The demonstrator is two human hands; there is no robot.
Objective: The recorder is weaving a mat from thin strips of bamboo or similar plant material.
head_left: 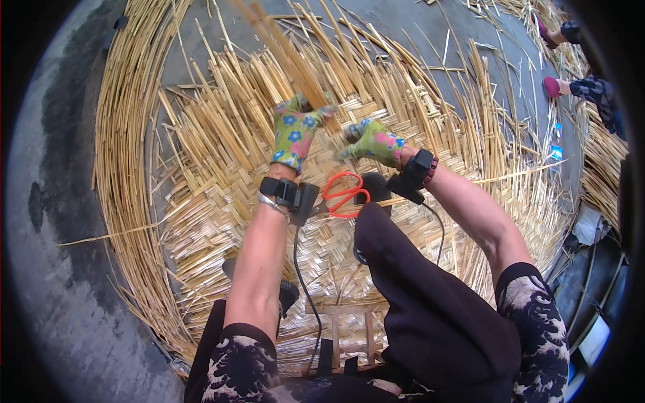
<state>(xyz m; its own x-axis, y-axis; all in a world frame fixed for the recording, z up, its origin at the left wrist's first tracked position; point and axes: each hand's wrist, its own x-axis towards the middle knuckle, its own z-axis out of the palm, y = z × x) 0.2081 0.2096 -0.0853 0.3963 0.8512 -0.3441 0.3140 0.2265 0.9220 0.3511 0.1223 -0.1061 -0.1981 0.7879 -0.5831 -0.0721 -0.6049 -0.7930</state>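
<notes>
Left grip clasping one reed bundle | right grip blurring, hold unclear | one orange-handled scissors lying near | bundle's long axis pointing forward-left

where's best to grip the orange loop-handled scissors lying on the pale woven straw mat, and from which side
Probably pinch the scissors' orange loops from above, at their far edge: they show uncovered, while the dark-trousered knee crowds the near right side. The blades can't be made out.

Woven mat: plant-fibre strips, glossy in spots, rough ragged edge. On it, orange handles: smooth plastic, looks like. Over it, cloth gloves. Left of it, matt concrete floor.
</notes>
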